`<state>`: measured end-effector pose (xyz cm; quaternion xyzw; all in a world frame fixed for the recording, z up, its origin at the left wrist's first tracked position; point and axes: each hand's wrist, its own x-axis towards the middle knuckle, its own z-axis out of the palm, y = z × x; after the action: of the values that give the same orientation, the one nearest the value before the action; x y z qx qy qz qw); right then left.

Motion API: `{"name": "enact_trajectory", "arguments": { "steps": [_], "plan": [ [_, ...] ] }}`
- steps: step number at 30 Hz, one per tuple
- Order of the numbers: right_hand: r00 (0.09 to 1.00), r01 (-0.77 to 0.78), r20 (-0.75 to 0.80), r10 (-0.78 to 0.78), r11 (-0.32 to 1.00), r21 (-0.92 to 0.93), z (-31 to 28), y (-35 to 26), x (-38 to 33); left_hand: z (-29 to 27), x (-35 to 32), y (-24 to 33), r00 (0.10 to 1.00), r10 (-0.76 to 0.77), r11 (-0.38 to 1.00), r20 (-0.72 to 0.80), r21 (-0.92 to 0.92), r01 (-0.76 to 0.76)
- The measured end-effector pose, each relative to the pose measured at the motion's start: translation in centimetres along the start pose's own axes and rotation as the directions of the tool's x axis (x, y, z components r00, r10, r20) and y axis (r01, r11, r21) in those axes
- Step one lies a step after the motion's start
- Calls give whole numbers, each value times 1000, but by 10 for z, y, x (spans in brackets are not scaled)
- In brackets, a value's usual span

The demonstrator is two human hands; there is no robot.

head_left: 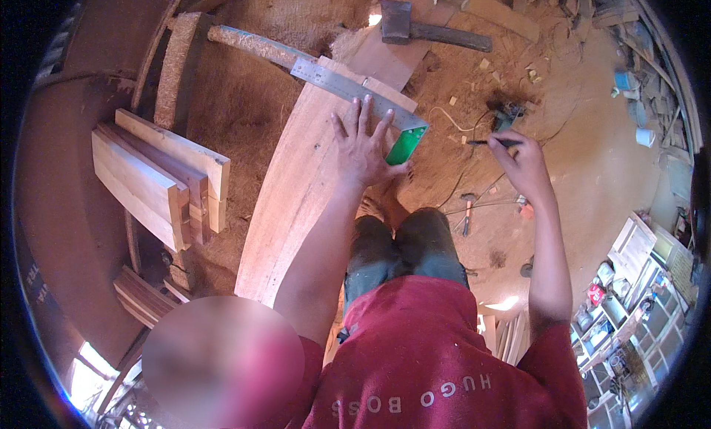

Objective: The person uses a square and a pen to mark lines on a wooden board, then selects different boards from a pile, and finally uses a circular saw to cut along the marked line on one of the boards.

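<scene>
A long wooden board (296, 162) stretches from near my left arm toward the far middle. Across its far end lies a try square with a steel blade (333, 82) and a green stock (406, 145). My left hand (363, 144) rests spread on the board, its fingertips by the blade and its thumb by the stock's near end. My right hand (522, 159) is raised to the right of the board, apart from it. Its fingers pinch a slim dark pencil (506, 142), whose tip points left toward the square.
A mallet (396, 23) lies beyond the board. Planks (141, 181) are stacked at the left beside a rough post (178, 74). A small hammer (467, 213) and cords lie on the dusty floor at right. Shelves full of items (629, 310) stand lower right, scrap wood at upper right.
</scene>
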<state>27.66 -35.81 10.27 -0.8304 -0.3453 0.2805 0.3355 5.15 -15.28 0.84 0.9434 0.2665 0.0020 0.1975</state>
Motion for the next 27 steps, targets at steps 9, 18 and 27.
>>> {"name": "enact_trajectory", "arguments": {
  "steps": [9,18,27],
  "plan": [
    [907,-99,-369,202,955,279,4,42,-133,-4,-140,35,974,-227,964,20,-139,227],
    [995,-69,-25,98,839,539,108,-50,-124,-56,-400,-25,661,-639,687,-393,-678,261],
    [769,240,516,-377,919,313,210,-184,-73,29,-505,-20,-648,-728,95,225,-902,-420]
  ]
}}
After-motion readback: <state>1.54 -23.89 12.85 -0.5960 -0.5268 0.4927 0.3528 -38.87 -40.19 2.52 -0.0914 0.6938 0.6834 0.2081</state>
